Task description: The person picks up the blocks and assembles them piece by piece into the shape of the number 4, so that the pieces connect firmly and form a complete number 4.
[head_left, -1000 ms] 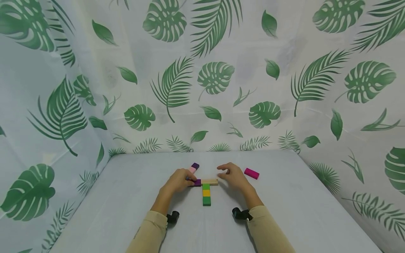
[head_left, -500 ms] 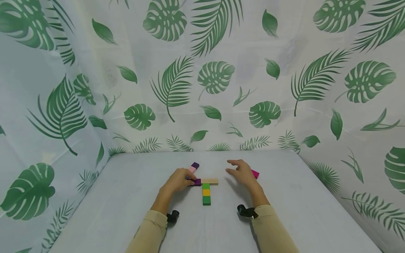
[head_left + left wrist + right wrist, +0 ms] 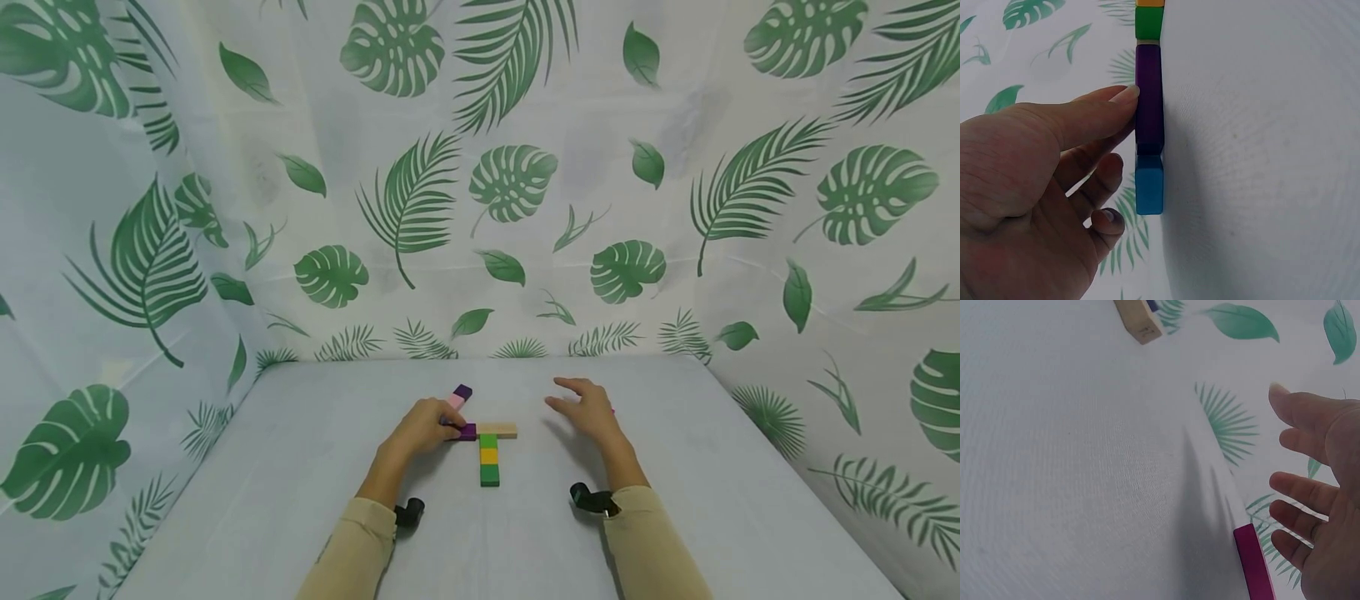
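Observation:
My left hand (image 3: pixel 422 427) pinches a purple block (image 3: pixel 1149 100) on the table, thumb against its near side. A blue block (image 3: pixel 1149 185) lies end to end with it, below my curled lower fingers. A plain wooden block (image 3: pixel 497 431) extends the purple block's line to the right. Under that line runs a column of a light green block (image 3: pixel 488 442), a yellow block (image 3: pixel 489 456) and a dark green block (image 3: pixel 490 476). My right hand (image 3: pixel 588 412) hovers with fingers spread and holds nothing. Beside it lies a magenta block (image 3: pixel 1254 562), mostly hidden in the head view.
A pink block (image 3: pixel 456 402) and a dark purple block (image 3: pixel 462 392) form a slanted line beyond my left hand. The pale tabletop (image 3: pixel 720 500) ends at a leaf-patterned curtain (image 3: pixel 517 275). A black wrist camera (image 3: pixel 592 500) sits on my right wrist, another on my left.
My right hand has drawn away to the right from the wooden block's end and now covers most of the magenta block in the head view. My left hand and the blocks stay put.

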Demonstrator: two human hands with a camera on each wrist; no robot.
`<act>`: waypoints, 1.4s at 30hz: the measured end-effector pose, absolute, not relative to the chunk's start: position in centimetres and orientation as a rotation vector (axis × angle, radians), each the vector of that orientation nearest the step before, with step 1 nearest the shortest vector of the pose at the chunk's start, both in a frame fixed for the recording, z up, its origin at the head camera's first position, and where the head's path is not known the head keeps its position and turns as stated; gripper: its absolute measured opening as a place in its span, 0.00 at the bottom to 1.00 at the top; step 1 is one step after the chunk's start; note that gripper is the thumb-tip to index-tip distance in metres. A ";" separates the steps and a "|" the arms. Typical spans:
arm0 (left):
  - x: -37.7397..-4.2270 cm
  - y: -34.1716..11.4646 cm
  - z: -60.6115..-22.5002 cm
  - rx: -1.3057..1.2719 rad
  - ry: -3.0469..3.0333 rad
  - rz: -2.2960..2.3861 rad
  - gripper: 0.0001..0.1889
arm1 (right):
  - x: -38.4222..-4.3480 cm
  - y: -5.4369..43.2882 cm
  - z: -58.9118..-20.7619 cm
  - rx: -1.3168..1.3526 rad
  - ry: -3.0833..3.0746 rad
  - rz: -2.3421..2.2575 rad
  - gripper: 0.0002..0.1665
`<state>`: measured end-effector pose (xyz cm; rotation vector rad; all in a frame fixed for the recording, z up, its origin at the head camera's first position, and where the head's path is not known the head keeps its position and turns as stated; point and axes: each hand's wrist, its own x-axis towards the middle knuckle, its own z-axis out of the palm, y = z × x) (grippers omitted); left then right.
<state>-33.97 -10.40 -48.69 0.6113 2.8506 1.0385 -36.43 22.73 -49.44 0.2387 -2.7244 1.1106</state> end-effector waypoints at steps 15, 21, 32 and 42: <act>-34.0 -10.4 -48.8 0.588 2.848 1.031 0.09 | -36.2 24.1 -49.4 0.195 -2.744 1.047 0.31; -34.0 -10.4 -48.8 0.589 2.850 1.036 0.08 | -36.0 24.7 -49.6 0.109 -2.798 1.066 0.30; -33.9 -10.4 -48.9 0.578 2.844 1.048 0.09 | -36.0 25.2 -49.7 0.023 -2.860 0.960 0.28; -33.9 -10.4 -48.9 0.575 2.845 1.055 0.08 | -35.8 25.1 -49.5 -0.048 -2.892 0.890 0.28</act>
